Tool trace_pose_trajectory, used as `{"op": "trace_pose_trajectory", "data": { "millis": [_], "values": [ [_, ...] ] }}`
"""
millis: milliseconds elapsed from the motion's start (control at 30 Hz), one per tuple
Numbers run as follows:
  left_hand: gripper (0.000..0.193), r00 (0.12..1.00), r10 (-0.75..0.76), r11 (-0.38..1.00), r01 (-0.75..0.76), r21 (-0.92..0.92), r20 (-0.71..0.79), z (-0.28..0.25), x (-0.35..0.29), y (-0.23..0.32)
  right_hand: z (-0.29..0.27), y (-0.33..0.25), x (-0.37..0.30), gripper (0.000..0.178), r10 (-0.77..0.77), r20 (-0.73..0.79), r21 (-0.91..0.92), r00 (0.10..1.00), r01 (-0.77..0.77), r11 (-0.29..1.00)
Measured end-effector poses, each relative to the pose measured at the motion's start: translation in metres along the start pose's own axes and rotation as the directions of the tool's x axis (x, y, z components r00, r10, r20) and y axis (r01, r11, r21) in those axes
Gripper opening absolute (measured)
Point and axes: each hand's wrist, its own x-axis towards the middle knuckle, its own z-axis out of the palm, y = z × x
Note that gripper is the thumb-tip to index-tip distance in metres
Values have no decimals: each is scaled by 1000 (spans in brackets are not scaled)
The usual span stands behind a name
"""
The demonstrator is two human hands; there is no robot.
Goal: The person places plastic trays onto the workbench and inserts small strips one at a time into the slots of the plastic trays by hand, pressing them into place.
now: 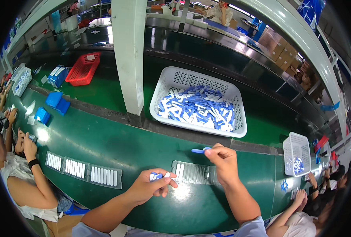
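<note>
My left hand (150, 186) is closed around several short, flat blue-and-white plastic sticks (156, 176), their ends showing above the fingers. Between thumb and fingertips, my right hand (223, 161) pinches a blue stick (198, 151); part of a second one seems to show beside it. Below and between my hands lies a clear plastic slotted tray (195, 173), opened flat on the green table. White sticks (179, 170) lie in its leftmost slots. My right wrist covers part of the tray's right side. Left of it, clear trays (106, 176) full of white sticks sit in a row.
A white basket (195, 128) heaped with blue and white sticks stands beyond my hands, beside a white post (129, 59). Blue packs (58, 102) and a red basket (84, 69) are at left. Co-workers sit on both sides; another white basket (297, 154) stands right.
</note>
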Motion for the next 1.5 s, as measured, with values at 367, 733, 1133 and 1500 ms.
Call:
{"op": "trace_pose_trajectory", "data": {
  "millis": [367, 733, 1133, 1500],
  "values": [
    [48, 998, 35, 980, -45, -192, -54, -6, 1, -2, 16, -3, -35, 20, -387, 666, -686, 637, 727, 16],
    [61, 996, 40, 989, -27, -147, 83, -2, 2, -6, 23, -16, -33, 35, -45, 397, -591, 917, 293, 751],
    [36, 992, -46, 998, 51, -40, 119, -10, -1, -3, 22, 2, -22, 25, -423, 774, -402, 472, 882, 248],
    [20, 986, 159, 983, -155, 99, -39, 0, 1, -9, 11, 29, -39, 23, -722, 432, -583, 540, 778, 233]
  ]
}}
